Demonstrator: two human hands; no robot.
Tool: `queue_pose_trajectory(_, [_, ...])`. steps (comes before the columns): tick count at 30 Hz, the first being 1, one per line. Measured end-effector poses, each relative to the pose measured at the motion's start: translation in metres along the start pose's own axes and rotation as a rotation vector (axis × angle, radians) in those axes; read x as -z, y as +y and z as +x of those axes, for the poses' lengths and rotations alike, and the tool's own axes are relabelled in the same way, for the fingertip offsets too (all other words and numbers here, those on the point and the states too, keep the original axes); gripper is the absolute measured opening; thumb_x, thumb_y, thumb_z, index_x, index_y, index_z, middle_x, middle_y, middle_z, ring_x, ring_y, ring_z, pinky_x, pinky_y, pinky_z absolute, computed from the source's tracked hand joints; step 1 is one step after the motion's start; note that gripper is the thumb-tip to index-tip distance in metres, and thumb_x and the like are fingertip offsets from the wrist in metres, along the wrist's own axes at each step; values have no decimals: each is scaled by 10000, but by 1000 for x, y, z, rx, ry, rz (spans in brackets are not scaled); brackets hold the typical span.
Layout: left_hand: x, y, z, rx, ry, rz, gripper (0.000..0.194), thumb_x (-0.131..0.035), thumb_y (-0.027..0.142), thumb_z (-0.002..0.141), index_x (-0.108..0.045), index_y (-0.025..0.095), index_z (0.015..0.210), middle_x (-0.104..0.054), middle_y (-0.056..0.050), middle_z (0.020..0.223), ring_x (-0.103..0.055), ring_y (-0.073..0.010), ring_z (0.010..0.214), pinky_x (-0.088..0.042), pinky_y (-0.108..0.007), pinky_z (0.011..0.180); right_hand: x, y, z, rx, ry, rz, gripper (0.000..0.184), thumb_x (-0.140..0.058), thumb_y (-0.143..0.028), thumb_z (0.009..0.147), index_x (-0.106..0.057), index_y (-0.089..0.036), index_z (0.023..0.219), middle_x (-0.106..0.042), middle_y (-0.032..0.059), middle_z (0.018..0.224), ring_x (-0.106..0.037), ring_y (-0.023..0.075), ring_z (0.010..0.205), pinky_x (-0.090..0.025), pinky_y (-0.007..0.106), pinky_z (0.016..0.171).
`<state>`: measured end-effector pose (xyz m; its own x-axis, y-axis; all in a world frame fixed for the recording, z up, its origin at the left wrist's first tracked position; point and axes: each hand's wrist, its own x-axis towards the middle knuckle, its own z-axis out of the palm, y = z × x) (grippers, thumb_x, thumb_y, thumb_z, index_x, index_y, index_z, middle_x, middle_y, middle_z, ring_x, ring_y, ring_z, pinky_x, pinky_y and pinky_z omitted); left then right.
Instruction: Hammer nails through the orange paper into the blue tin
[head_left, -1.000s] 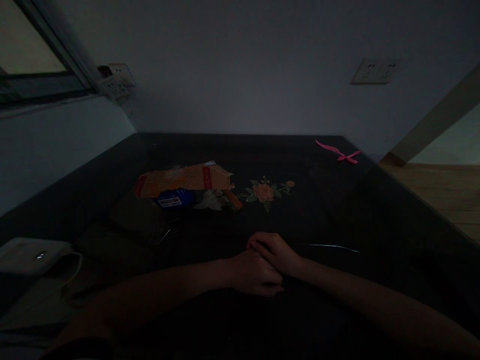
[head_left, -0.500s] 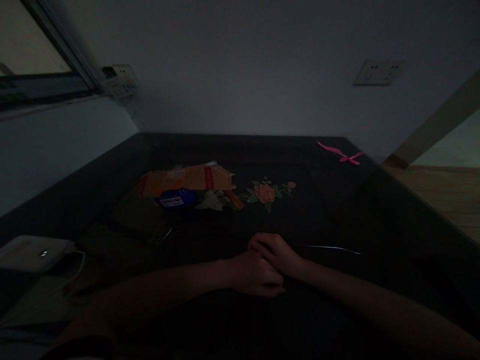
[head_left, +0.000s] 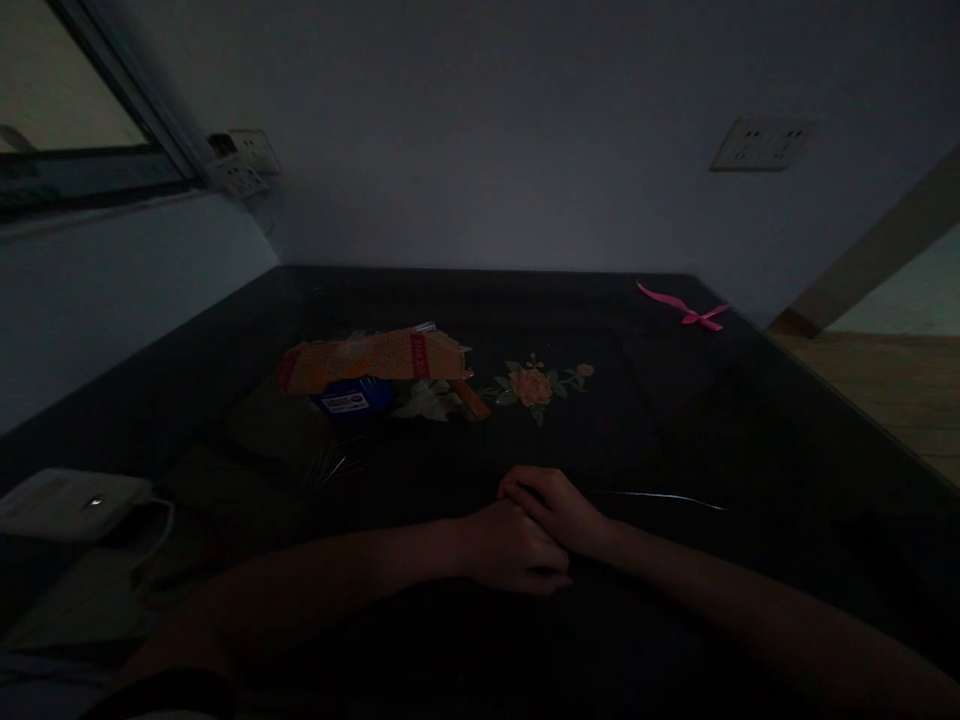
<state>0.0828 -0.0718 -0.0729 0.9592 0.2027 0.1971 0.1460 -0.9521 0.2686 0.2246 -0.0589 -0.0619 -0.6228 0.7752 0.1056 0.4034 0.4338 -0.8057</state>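
Note:
In dim light, my left hand rests low over the dark table with its fingers curled in. My right hand lies across the back of it, fingers folded down against the left hand. Neither hand shows any object in it; the undersides of both are hidden. Just right of my hands a thin pale wire or strip lies on the table. Beyond them is a printed flower on the tabletop.
An orange-brown cardboard piece lies over a blue box, beside a brown stick-like piece. Several thin metal pins or wires lie nearer. A white device with a cable is at left, a pink ribbon far right.

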Motion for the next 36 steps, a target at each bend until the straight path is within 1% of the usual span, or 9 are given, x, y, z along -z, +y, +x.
queue_pose_trajectory(5, [-1, 0, 0, -7, 21, -8, 206, -607, 288, 861, -658, 168, 701, -677, 1, 626, -580, -118, 553, -329, -263, 481, -1, 1, -1, 0, 1, 2, 165, -560, -290, 943, -652, -154, 933, -685, 15, 884, -661, 158, 757, -547, 354, 699])
queue_pose_trajectory(10, [0, 0, 0, -10, 14, -15, 199, -605, 278, 861, -652, 172, 700, -684, 5, 640, -593, -122, 569, -351, -260, 490, -2, 2, -1, 7, 0, 8, 168, -556, -291, 945, -653, -155, 926, -686, 14, 879, -661, 156, 754, -547, 353, 701])
queue_pose_trajectory(20, [-4, -2, -1, -25, 24, -36, 185, -606, 264, 859, -641, 168, 706, -694, 2, 667, -586, -117, 577, -343, -267, 500, -1, 0, 0, 5, -1, 4, 168, -557, -291, 944, -652, -155, 919, -684, 12, 870, -660, 155, 748, -547, 349, 694])
queue_pose_trajectory(26, [-3, -1, -1, -2, 1, -46, 204, -603, 279, 865, -632, 177, 691, -683, 9, 649, -576, -115, 568, -347, -261, 494, -1, 1, 0, 14, 2, 3, 169, -555, -292, 945, -651, -155, 920, -683, 12, 871, -659, 155, 749, -545, 351, 697])
queue_pose_trajectory(32, [-1, -1, 0, -13, 16, -35, 178, -610, 263, 859, -654, 166, 716, -690, 1, 662, -579, -118, 586, -351, -264, 506, -1, 2, 0, 19, 8, 1, 169, -554, -293, 945, -652, -157, 920, -684, 14, 878, -658, 158, 761, -543, 355, 706])
queue_pose_trajectory(36, [-2, -1, 0, 2, -16, -44, 180, -601, 273, 867, -659, 172, 730, -697, 1, 675, -583, -114, 588, -352, -257, 506, -1, 1, 0, 9, 4, 3, 166, -557, -291, 944, -652, -156, 921, -684, 14, 879, -659, 157, 757, -545, 353, 702])
